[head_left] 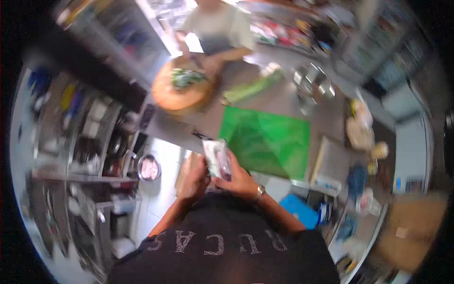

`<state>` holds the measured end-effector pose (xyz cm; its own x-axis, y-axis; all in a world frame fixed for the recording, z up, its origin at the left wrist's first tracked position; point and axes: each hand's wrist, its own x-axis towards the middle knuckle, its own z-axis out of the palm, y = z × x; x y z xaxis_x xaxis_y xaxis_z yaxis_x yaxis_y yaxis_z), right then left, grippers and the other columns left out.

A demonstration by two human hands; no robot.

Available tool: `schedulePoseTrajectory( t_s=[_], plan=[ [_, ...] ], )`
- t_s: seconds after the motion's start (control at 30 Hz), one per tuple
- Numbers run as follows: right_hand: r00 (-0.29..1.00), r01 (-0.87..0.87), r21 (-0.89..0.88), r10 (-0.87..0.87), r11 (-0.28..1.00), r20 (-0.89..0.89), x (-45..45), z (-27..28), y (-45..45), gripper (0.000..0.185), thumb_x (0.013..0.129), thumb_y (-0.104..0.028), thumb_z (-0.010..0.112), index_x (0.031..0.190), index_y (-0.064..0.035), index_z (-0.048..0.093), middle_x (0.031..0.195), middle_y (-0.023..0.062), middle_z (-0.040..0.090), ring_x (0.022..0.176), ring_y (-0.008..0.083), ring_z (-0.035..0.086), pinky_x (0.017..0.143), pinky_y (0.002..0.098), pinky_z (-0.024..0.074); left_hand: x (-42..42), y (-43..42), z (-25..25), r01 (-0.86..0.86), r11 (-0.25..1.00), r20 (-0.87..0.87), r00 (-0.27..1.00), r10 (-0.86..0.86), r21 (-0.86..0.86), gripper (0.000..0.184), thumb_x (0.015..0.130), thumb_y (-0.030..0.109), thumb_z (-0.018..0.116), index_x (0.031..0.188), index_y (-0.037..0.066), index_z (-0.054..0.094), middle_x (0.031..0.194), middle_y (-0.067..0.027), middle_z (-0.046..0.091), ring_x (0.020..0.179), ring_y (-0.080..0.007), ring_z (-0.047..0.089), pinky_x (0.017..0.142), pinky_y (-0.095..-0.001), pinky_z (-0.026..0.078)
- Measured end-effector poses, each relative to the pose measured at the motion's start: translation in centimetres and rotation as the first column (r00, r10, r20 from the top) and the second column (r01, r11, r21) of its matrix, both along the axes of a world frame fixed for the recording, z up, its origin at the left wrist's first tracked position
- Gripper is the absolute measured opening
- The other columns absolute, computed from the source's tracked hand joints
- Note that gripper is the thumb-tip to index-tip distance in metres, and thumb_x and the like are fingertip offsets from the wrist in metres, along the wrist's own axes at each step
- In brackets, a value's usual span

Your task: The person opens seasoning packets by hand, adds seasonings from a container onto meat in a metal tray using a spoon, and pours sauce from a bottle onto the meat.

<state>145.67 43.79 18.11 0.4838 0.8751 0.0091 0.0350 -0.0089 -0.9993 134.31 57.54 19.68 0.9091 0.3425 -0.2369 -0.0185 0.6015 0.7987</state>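
Note:
A small white and dark pink packet (217, 158) is held in front of my chest, blurred by motion. My right hand (239, 181) is wrapped round its right side and lower end. Close against its left side is my left hand (195, 180), its fingers closed and blurred; what they grip, if anything, is hidden. Just beyond the packet, a green cutting board (269, 139) lies on the grey worktop (170, 128). A small dark object (201, 135) lies near the packet's top end.
Across the worktop a person (220, 33) works at a round wooden board (177, 97) with chopped greens (187, 79). Long green stalks (253, 89) and metal bowls (313, 83) stand beyond the green board. A bowl of pink food (149, 168) is at the left.

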Motion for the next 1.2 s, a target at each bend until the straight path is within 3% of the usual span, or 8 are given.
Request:
schedulePoseTrajectory(
  t_s=[0.33, 0.43, 0.5, 0.57, 0.7, 0.83, 1.1, 1.2],
  plan=[
    [0.775, 0.604, -0.197, -0.627, 0.772, -0.081, -11.3, -2.5, -7.0, 0.081, 0.083, -0.040, 0.078, 0.141, 0.0015, 0.039, 0.127, 0.0188, 0.058, 0.117, 0.0246, 0.057, 0.101, 0.0364, 0.0438, -4.6, -2.2, -6.0, 0.448, 0.890, -0.221, 0.862, -0.456, -0.087, 0.037, 0.092, 0.010, 0.065, 0.128, 0.001, 0.055, 0.117, -0.0061, 0.064, 0.100, -0.0146, 0.061, 0.086, -0.0288, 0.049],
    [0.631, 0.715, -0.260, -0.759, 0.649, -0.159, -16.9, -7.5, -9.3, 0.070, 0.083, -0.041, 0.077, 0.131, 0.0018, 0.049, 0.115, 0.0169, 0.066, 0.100, 0.0267, 0.066, 0.087, 0.0383, 0.0523, -6.4, -3.2, -8.4, 0.740, 0.651, -0.401, 0.655, -0.641, 0.168, 0.031, 0.085, 0.016, 0.075, 0.112, 0.002, 0.068, 0.100, -0.0031, 0.065, 0.086, -0.0106, 0.057, 0.074, -0.0261, 0.046],
    [0.475, 0.723, -0.344, -0.793, 0.599, -0.382, -20.3, -9.7, -11.3, 0.064, 0.085, -0.038, 0.075, 0.129, 0.0014, 0.051, 0.113, 0.0149, 0.066, 0.099, 0.0236, 0.066, 0.085, 0.0365, 0.0529, -6.2, -4.0, -9.2, 0.911, 0.087, -0.619, 0.342, -0.707, 0.404, 0.044, 0.085, 0.021, 0.077, 0.122, 0.000, 0.063, 0.093, -0.0030, 0.062, 0.084, -0.0111, 0.057, 0.073, -0.0263, 0.047],
    [0.099, 0.746, -0.502, -0.818, 0.438, -0.567, -23.2, -11.7, -12.5, 0.041, 0.093, -0.028, 0.068, 0.121, -0.0010, 0.057, 0.103, 0.0098, 0.068, 0.090, 0.0181, 0.067, 0.078, 0.0326, 0.0551, -8.3, -5.5, -12.6, 0.875, 0.185, -0.555, 0.434, -0.710, 0.448, 0.059, 0.083, 0.026, 0.079, 0.132, 0.000, 0.057, 0.094, -0.0035, 0.061, 0.085, -0.0104, 0.057, 0.074, -0.0279, 0.048],
    [-0.411, 0.788, -0.507, -0.316, 0.348, -0.855, -27.6, -18.6, -18.1, 0.031, 0.101, -0.035, 0.052, 0.115, -0.0070, 0.057, 0.096, 0.0131, 0.068, 0.083, 0.0278, 0.069, 0.074, 0.0404, 0.0578, -12.5, -6.0, -18.5, 0.835, -0.090, -0.699, 0.389, -0.600, 0.542, 0.069, 0.086, 0.039, 0.072, 0.141, 0.003, 0.049, 0.104, -0.0166, 0.064, 0.092, -0.0265, 0.062, 0.081, -0.0380, 0.050],
    [-0.439, 0.826, -0.491, -0.230, 0.277, -0.869, -32.3, -29.0, -25.6, 0.030, 0.100, -0.033, 0.053, 0.120, -0.0104, 0.058, 0.103, 0.0119, 0.067, 0.089, 0.0295, 0.068, 0.080, 0.0430, 0.0572, -18.6, -2.9, -25.6, 0.764, -0.393, -0.802, 0.261, -0.538, 0.512, 0.067, 0.088, 0.042, 0.068, 0.139, 0.002, 0.049, 0.121, -0.0261, 0.061, 0.112, -0.0387, 0.060, 0.092, -0.0455, 0.048],
    [-0.620, 0.780, -0.590, -0.141, -0.208, -0.772, -41.1, -45.6, -50.5, 0.028, 0.095, -0.026, 0.063, 0.119, -0.0119, 0.059, 0.108, 0.0049, 0.068, 0.097, 0.0230, 0.066, 0.080, 0.0419, 0.0562, -36.0, 12.6, -33.8, 0.840, 0.541, -0.978, 0.072, -0.196, -0.047, 0.041, 0.092, 0.033, 0.066, 0.123, 0.006, 0.060, 0.085, -0.0035, 0.061, 0.062, -0.0141, 0.056, 0.050, -0.0290, 0.047],
    [-0.766, 0.620, -0.637, -0.177, -0.458, -0.619, -39.1, -44.0, -58.6, 0.032, 0.096, -0.032, 0.061, 0.120, -0.0111, 0.059, 0.103, 0.0090, 0.067, 0.086, 0.0243, 0.066, 0.074, 0.0383, 0.0588, -39.4, 14.9, -31.5, 0.939, 0.345, -0.989, 0.039, -0.143, -0.012, 0.035, 0.093, 0.035, 0.063, 0.112, 0.006, 0.064, 0.083, -0.0028, 0.061, 0.061, -0.0146, 0.056, 0.052, -0.0310, 0.049]
  ],
)
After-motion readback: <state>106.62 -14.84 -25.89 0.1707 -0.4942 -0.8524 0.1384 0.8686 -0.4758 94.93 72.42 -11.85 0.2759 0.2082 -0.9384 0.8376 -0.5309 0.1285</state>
